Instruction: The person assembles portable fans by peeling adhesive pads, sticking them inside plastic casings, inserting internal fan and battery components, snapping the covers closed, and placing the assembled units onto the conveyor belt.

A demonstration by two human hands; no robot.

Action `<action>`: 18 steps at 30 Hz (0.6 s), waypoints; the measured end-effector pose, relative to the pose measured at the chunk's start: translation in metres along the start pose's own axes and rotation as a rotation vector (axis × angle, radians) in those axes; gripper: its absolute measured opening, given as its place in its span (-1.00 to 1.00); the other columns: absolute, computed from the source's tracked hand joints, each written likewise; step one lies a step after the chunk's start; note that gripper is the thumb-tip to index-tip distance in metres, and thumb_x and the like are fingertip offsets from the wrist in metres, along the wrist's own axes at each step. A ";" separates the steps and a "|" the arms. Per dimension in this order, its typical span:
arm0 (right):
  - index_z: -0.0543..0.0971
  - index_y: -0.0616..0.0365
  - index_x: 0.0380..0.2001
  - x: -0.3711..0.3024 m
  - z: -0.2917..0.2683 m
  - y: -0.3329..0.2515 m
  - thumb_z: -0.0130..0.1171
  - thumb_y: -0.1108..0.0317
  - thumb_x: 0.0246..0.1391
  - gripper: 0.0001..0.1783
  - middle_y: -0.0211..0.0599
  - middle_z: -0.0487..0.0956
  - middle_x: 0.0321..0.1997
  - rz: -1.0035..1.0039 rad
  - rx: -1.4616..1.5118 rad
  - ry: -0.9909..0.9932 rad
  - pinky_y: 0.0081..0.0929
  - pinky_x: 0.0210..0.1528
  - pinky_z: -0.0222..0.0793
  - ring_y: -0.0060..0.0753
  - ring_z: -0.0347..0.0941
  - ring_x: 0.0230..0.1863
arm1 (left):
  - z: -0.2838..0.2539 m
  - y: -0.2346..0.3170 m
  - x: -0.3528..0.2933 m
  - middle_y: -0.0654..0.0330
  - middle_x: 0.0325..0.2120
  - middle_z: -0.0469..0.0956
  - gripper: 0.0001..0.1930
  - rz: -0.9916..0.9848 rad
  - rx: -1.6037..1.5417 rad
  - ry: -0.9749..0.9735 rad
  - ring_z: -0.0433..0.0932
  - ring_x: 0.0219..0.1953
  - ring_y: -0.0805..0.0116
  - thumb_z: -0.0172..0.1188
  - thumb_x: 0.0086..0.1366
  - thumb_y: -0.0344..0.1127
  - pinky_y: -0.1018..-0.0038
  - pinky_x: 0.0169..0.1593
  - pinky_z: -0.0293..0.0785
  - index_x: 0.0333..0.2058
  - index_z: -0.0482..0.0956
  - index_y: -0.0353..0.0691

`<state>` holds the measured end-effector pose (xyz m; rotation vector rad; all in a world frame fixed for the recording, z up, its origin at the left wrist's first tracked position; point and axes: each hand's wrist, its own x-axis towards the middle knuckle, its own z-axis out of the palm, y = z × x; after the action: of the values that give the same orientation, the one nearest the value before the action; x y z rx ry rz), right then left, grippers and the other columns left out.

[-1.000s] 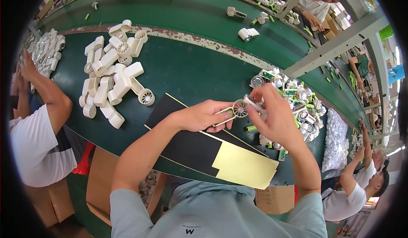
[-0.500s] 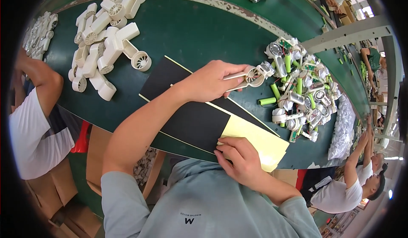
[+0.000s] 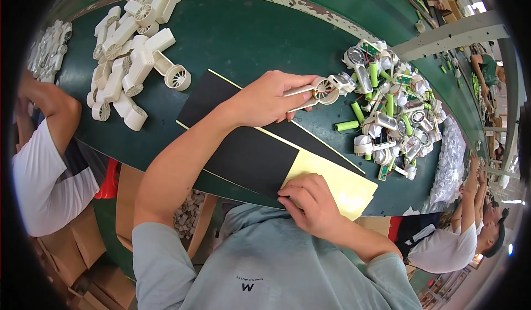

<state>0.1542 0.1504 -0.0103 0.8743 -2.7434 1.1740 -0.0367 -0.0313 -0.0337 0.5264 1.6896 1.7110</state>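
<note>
My left hand [image 3: 269,100] is closed on a white plastic fan housing [image 3: 325,91], a round grille with open shell halves, held above the sheets. The housing's round end points at the pile of fan parts [image 3: 395,108]. My right hand [image 3: 312,202] rests on a black sheet with pale yellow backing [image 3: 238,160], fingers curled together where the black meets the bare yellow backing [image 3: 337,185]. Whatever its fingertips pinch is too small to make out. A second black sheet [image 3: 207,97] lies partly under the first, behind it.
White empty fan housings [image 3: 124,55] are heaped at the left of the green bench [image 3: 238,33]. The right pile mixes motors, circuit boards and green battery cells. Beside it lies a clear plastic bag [image 3: 447,166]. Co-workers sit on both sides. A cardboard box [image 3: 130,199] stands below the bench edge.
My left hand and the fan housing have shifted slightly left and up. My right hand stays at the edge of the black covering, its fingers still curled.
</note>
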 end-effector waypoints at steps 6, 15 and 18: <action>0.65 0.18 -0.18 -0.002 -0.046 0.025 0.44 0.60 0.09 -0.76 -0.23 0.64 -0.21 0.216 0.504 -0.109 -0.39 -0.07 0.50 -0.29 0.57 -0.18 | 0.003 0.005 -0.002 0.29 -0.39 0.61 -0.50 0.045 0.064 0.012 0.46 -0.52 0.56 0.05 0.55 -0.27 0.52 -0.41 0.46 0.42 0.40 -0.15; 0.64 0.22 -0.17 0.003 -0.035 0.026 0.40 0.59 0.07 -0.76 -0.19 0.63 -0.07 0.257 -0.131 0.071 -0.31 -0.19 0.59 -0.10 0.61 -0.19 | 0.003 0.010 -0.003 0.25 -0.34 0.64 -0.49 0.015 0.069 0.049 0.46 -0.51 0.54 0.07 0.54 -0.28 0.49 -0.37 0.49 0.40 0.40 -0.23; 0.65 0.22 -0.12 0.015 -0.052 0.023 0.44 0.52 0.04 -0.69 -0.19 0.64 0.00 0.056 -0.203 0.015 -0.27 -0.09 0.59 -0.11 0.61 -0.12 | 0.003 0.010 -0.002 0.26 -0.29 0.65 -0.50 0.016 0.036 0.053 0.46 -0.50 0.54 0.08 0.54 -0.28 0.49 -0.36 0.49 0.38 0.42 -0.28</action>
<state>0.1198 0.1911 0.0157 0.7677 -2.8279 0.8841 -0.0347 -0.0299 -0.0236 0.5164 1.7611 1.7229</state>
